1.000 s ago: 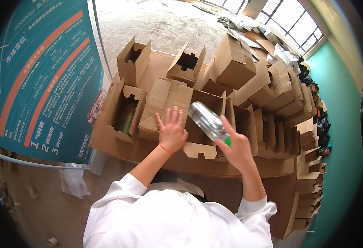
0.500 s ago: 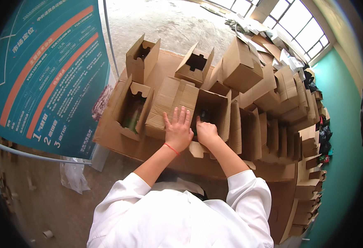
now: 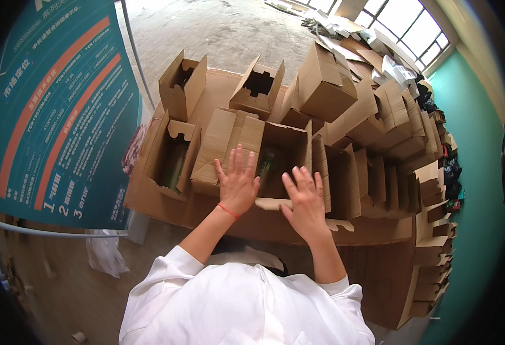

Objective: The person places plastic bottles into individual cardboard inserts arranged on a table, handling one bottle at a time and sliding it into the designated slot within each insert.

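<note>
My left hand [image 3: 238, 185] lies flat with fingers spread against the front of a brown cardboard box [image 3: 220, 141]. Just right of it stands an open carton [image 3: 290, 138] with a greenish, glassy object [image 3: 268, 163] inside, its kind unclear. Over the right front of that carton is my right hand [image 3: 307, 204], fingers apart and holding nothing. Its thumb is close to the carton's folded-out front flap [image 3: 272, 204]; whether they touch I cannot tell. At the left, another open carton [image 3: 159, 164] also holds a greenish object [image 3: 174, 169].
Two open cartons stand at the back, one at left [image 3: 174, 95] and one in the middle [image 3: 258, 92]. Right of my hands, several open cartons [image 3: 373, 178] are packed in rows on the cardboard-covered table [image 3: 379, 233]. A large blue-green printed board [image 3: 62, 132] rises at the left.
My right hand has come out of the open carton and moved right, its pointing finger now spread with the others. The greenish object inside shows more. My left hand stays on the box.
</note>
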The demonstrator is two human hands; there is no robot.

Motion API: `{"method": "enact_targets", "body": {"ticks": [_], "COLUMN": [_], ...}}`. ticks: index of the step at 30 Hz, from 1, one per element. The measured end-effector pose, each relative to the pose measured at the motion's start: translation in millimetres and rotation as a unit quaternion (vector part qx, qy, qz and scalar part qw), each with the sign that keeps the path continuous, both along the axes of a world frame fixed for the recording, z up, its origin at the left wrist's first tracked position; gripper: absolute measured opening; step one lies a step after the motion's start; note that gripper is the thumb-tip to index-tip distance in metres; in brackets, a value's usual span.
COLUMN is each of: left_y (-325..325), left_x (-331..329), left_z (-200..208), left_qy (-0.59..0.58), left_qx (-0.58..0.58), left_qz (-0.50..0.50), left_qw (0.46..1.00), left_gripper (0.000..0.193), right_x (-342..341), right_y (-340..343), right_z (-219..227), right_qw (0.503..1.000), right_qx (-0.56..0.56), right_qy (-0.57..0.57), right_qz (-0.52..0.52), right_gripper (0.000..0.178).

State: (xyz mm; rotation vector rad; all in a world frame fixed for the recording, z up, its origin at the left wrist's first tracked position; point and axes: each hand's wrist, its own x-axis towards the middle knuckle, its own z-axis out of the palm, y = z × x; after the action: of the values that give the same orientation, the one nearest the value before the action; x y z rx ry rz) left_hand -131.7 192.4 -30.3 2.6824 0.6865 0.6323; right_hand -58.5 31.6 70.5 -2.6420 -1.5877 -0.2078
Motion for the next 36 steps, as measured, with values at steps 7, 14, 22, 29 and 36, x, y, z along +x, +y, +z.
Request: {"method": "enact_targets", "body": {"ticks": [7, 14, 22, 29, 36], "left_y": [13, 6, -23, -40, -46], "left_x": [-10, -7, 15, 37, 46], "left_z": [6, 12, 43, 17, 12], "left_qy": [-0.092, -0.127, -0.237, -0.147, 0.059], "left_qx": [-0.095, -0.089, -0.193, -0.192, -0.097], "left_qz": [-0.045, -0.062, -0.254, -0.263, -0.258], "left_qw": [0.99, 0.986, 0.918, 0.934, 0.959], "left_gripper": [0.078, 0.088, 0.081, 0.072, 0.073], "right_x": [11, 27, 28, 26, 28], "right_y": [13, 21, 12, 1, -1], "right_z": [-16, -52, -69, -87, -101], "right_qw": [0.985, 0.967, 0.971, 0.98, 0.968], "right_qx": [0.12, 0.201, 0.207, 0.129, 0.183], "right_qy": [-0.039, 0.122, 0.122, 0.153, 0.167], "right_qz": [-0.116, -0.102, -0.013, -0.003, -0.029], "right_gripper": [0.092, 0.092, 0.076, 0.061, 0.047]}}
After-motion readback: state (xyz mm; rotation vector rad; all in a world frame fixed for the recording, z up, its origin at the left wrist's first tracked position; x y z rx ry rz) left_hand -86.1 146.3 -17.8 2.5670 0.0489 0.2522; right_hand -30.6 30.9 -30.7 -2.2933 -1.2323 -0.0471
